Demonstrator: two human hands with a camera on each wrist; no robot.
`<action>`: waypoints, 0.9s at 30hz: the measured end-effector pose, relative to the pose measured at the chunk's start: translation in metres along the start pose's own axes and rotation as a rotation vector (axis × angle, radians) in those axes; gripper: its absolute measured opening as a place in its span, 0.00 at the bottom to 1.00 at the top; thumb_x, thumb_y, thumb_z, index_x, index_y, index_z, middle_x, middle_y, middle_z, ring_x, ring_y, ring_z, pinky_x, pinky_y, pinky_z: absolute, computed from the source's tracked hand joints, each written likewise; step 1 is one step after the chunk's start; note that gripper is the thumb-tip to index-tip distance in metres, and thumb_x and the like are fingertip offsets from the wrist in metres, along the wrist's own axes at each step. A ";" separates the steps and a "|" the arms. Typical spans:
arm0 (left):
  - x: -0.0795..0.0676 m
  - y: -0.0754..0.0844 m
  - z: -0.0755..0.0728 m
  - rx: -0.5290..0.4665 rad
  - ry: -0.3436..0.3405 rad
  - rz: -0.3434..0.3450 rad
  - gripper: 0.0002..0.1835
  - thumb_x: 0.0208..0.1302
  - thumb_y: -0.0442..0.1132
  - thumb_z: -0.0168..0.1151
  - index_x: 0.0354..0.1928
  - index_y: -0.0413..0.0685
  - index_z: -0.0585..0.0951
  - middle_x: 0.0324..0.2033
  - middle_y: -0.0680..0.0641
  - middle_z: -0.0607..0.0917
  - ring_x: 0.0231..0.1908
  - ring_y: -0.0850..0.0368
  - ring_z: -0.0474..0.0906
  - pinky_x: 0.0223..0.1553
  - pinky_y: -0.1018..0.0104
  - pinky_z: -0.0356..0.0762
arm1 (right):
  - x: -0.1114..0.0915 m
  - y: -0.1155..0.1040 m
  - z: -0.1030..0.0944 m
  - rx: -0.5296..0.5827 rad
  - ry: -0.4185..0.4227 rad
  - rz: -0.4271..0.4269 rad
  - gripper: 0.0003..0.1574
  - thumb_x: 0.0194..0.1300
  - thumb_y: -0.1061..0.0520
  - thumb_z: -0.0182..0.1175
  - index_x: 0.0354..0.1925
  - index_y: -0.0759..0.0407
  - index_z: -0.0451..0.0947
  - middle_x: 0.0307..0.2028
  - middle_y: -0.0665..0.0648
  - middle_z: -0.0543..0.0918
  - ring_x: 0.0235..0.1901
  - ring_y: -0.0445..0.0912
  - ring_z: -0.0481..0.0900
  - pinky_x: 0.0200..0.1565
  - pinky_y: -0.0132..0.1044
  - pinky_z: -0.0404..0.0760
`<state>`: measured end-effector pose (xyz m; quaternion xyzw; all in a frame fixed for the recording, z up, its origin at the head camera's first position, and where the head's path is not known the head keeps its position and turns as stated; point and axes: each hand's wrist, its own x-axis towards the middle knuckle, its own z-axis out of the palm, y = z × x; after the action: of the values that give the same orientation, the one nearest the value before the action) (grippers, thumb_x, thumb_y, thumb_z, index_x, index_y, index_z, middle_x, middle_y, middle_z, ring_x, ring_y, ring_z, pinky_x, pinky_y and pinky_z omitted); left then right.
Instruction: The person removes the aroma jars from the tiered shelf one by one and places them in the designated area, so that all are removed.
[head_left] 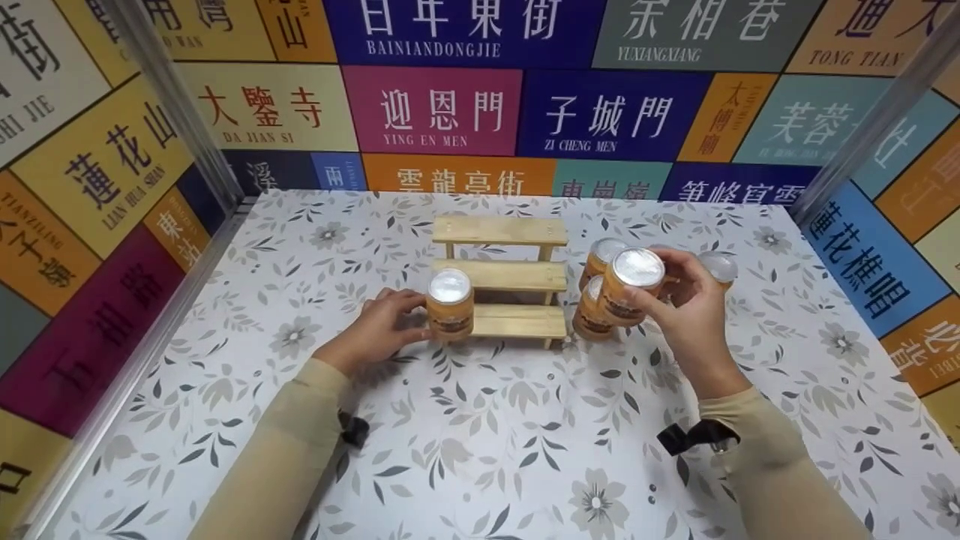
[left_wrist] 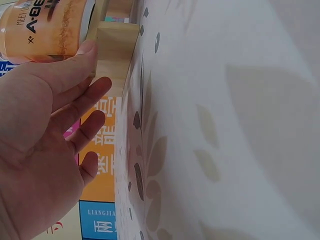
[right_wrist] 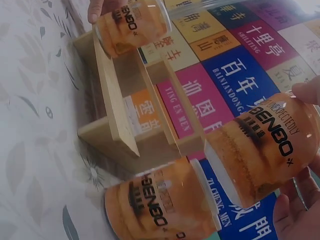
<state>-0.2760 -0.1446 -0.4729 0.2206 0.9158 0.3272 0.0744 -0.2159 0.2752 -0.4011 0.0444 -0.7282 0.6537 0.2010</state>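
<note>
My left hand [head_left: 382,328] is at the left end of the lowest step of a small three-tier wooden stand [head_left: 517,321]. Its thumb and fingers are around the near-left side of an orange can [head_left: 452,319] with a silvery top, which stands upright on that step. In the left wrist view, the thumb touches this can [left_wrist: 47,30] low on its side, while the other fingers are loosely bent. To the right of the stand, my right hand [head_left: 694,315] grips a second orange can [right_wrist: 272,145], raised and slightly tilted above other cans [head_left: 592,319].
Several more orange cans stand right of the stand, partly hidden; one can [head_left: 720,268] shows behind my right hand. A floral-patterned cloth [head_left: 480,450] covers the table. Walls with coloured lettered panels [head_left: 435,112] enclose the back and sides.
</note>
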 end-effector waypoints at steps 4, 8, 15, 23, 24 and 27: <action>0.001 0.000 -0.003 -0.002 -0.001 -0.006 0.32 0.66 0.50 0.71 0.71 0.53 0.76 0.66 0.48 0.79 0.65 0.47 0.70 0.67 0.42 0.59 | 0.004 0.001 -0.008 0.001 0.021 0.012 0.32 0.55 0.69 0.76 0.58 0.62 0.79 0.49 0.55 0.82 0.43 0.45 0.80 0.45 0.29 0.78; 0.001 -0.001 -0.002 -0.012 -0.008 -0.018 0.33 0.66 0.49 0.71 0.72 0.51 0.75 0.67 0.48 0.79 0.66 0.47 0.70 0.69 0.42 0.58 | 0.006 0.004 -0.017 -0.009 0.054 0.026 0.32 0.56 0.68 0.76 0.59 0.61 0.79 0.49 0.54 0.82 0.45 0.45 0.80 0.46 0.29 0.78; 0.001 -0.002 0.002 -0.021 -0.010 -0.021 0.33 0.66 0.49 0.71 0.72 0.52 0.75 0.67 0.49 0.78 0.67 0.47 0.69 0.71 0.42 0.56 | 0.009 0.013 -0.037 -0.095 0.121 0.031 0.32 0.56 0.66 0.76 0.59 0.58 0.79 0.49 0.50 0.81 0.47 0.45 0.77 0.46 0.30 0.74; 0.000 0.000 0.000 -0.029 -0.012 -0.043 0.34 0.66 0.49 0.71 0.72 0.52 0.75 0.68 0.49 0.78 0.68 0.48 0.68 0.73 0.44 0.55 | 0.012 0.031 -0.056 -0.246 0.098 0.076 0.35 0.58 0.61 0.77 0.62 0.58 0.77 0.47 0.44 0.81 0.46 0.40 0.77 0.46 0.28 0.74; 0.000 0.000 0.000 -0.029 -0.010 -0.037 0.34 0.66 0.49 0.71 0.72 0.51 0.75 0.68 0.48 0.78 0.68 0.48 0.68 0.72 0.43 0.56 | 0.012 0.034 -0.057 -0.266 0.091 0.089 0.35 0.58 0.60 0.77 0.62 0.58 0.77 0.47 0.44 0.81 0.45 0.40 0.78 0.46 0.26 0.75; 0.000 -0.001 0.001 -0.020 -0.002 -0.022 0.33 0.66 0.49 0.71 0.71 0.52 0.76 0.67 0.48 0.79 0.67 0.47 0.69 0.70 0.43 0.57 | 0.012 0.042 -0.060 -0.316 0.064 0.123 0.35 0.59 0.59 0.77 0.63 0.58 0.76 0.46 0.45 0.81 0.44 0.40 0.78 0.44 0.23 0.78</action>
<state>-0.2765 -0.1446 -0.4741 0.2099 0.9148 0.3354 0.0810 -0.2263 0.3418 -0.4324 -0.0531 -0.8164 0.5433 0.1883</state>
